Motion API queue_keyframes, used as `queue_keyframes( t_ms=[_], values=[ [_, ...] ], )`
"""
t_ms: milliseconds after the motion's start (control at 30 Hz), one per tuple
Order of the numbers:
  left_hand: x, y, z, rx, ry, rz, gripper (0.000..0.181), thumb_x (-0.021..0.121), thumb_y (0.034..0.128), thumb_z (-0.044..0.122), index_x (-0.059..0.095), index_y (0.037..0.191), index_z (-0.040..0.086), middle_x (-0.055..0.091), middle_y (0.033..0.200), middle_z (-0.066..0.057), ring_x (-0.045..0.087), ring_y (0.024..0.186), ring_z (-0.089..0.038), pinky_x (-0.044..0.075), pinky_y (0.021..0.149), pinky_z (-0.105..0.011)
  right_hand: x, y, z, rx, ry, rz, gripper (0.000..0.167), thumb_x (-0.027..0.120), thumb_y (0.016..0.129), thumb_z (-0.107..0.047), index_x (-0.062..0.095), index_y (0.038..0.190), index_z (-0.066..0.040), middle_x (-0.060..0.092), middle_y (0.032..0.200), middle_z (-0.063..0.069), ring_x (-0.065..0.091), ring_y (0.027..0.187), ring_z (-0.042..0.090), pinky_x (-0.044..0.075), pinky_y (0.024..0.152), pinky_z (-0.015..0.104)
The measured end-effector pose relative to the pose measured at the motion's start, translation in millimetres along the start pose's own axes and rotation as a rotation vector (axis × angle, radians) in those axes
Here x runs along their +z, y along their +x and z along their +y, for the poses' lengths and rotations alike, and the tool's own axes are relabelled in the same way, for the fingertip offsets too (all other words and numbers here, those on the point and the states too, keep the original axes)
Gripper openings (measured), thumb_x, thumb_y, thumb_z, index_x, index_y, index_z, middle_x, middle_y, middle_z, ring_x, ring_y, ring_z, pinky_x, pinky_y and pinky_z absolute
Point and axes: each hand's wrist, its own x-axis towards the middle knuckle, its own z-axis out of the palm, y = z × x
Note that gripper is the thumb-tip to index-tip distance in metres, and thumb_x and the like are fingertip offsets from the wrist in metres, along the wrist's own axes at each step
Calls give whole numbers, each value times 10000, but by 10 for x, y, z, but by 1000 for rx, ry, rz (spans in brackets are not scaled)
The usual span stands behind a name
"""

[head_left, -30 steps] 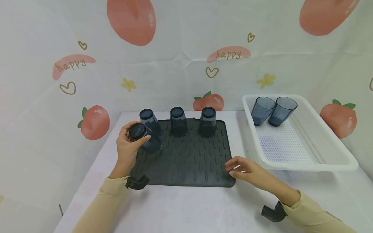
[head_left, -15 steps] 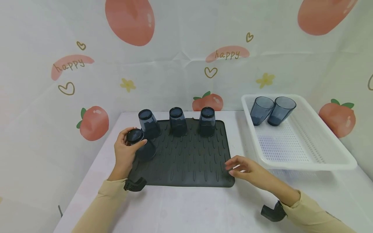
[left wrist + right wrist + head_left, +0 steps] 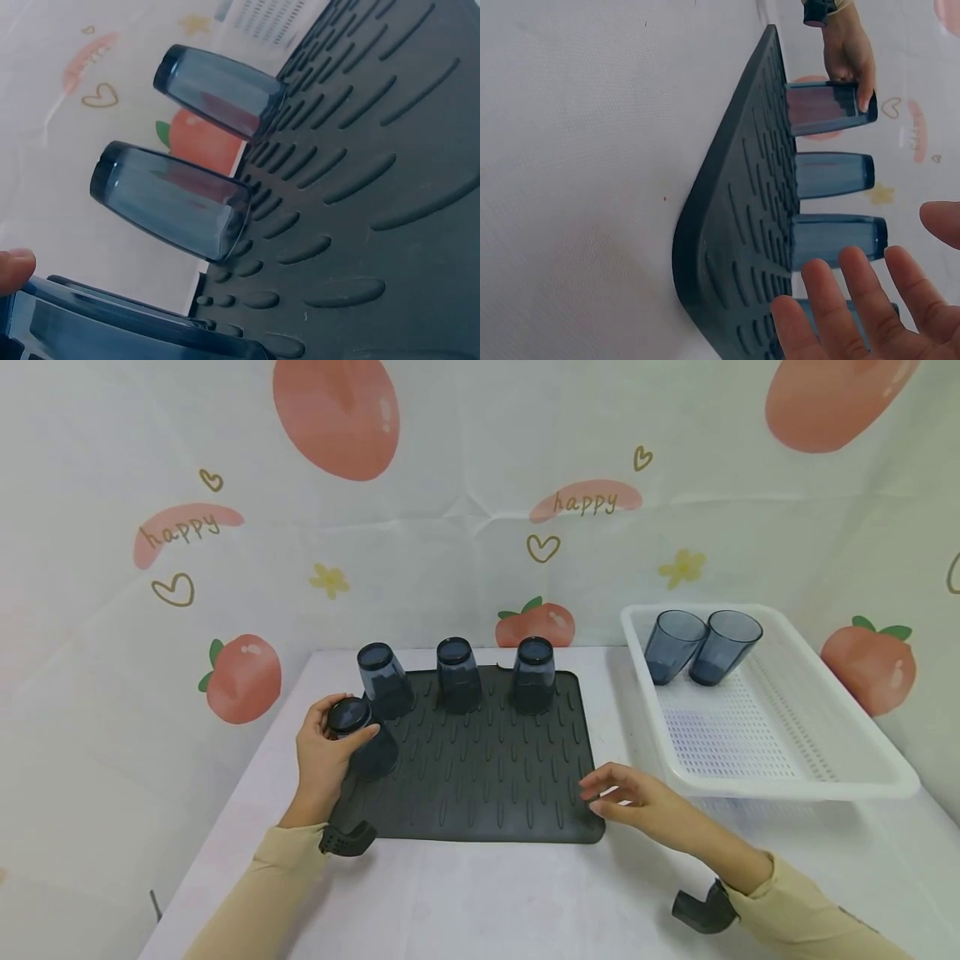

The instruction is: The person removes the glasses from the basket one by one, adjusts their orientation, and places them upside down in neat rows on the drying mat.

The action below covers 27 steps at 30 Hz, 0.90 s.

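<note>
An upside-down blue glass (image 3: 375, 752) stands at the left side of the dark ridged mat (image 3: 480, 793), and my left hand (image 3: 321, 764) grips it near its base, thumb on the right and fingers behind. In the left wrist view, a fingertip (image 3: 16, 268) shows above a blue glass (image 3: 112, 326) at the lower edge. Three more inverted glasses stand along the mat's back edge: left (image 3: 386, 681), middle (image 3: 459, 681) and right (image 3: 534, 681). My right hand (image 3: 637, 797) holds nothing, fingers loosely bent by the mat's front right corner; the right wrist view shows its fingers (image 3: 855, 315) spread.
On the right of the white table (image 3: 480, 902) is a white perforated basket (image 3: 795, 789). Two blue glasses lean inside its back left corner, the left one (image 3: 672, 647) against the right one (image 3: 723, 647). A printed cloth (image 3: 450, 560) hangs behind the table.
The left hand and its glass have moved a little left and toward the front, away from the back left glass. My right hand has stayed in place.
</note>
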Motion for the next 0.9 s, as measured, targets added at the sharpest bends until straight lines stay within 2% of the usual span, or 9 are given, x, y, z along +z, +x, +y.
queue_keyframes(
  t_ms=[133,267,433,533,900],
  values=[
    [-3,3,-5,-1,25,-25,606,770,750,-100,532,1264,118,579,1227,37,581,1092,-89,516,844,-119,6,-1,7,2,-7,-1,327,620,951,-169,552,1194,39,612,1163,237,642,1007,267,535,783,240],
    [-13,10,-14,-3,54,-45,604,776,759,-73,519,1275,108,565,1252,1,573,1102,-85,510,852,-114,14,-7,4,10,-16,-1,332,623,951,-184,556,1194,32,614,1163,228,643,991,190,535,780,241],
    [-50,34,-26,-19,122,-70,603,778,773,-39,496,1277,134,550,1226,32,564,1089,-56,495,850,-91,30,-6,18,8,-8,-4,333,624,951,-183,555,1193,34,615,1161,222,645,997,265,535,775,243],
    [-63,44,-29,-28,161,-94,627,775,783,-23,456,1311,92,534,1209,64,553,1082,-41,477,854,-75,33,-7,12,7,-4,-5,329,623,951,-180,554,1192,33,612,1163,220,641,1002,293,535,775,241],
    [-157,107,-133,-53,190,-152,699,777,811,53,383,1387,93,505,1220,83,537,1089,-36,463,852,-70,16,-11,-49,7,-9,0,318,622,954,-187,560,1190,18,613,1170,209,635,997,163,539,778,244]
  ],
)
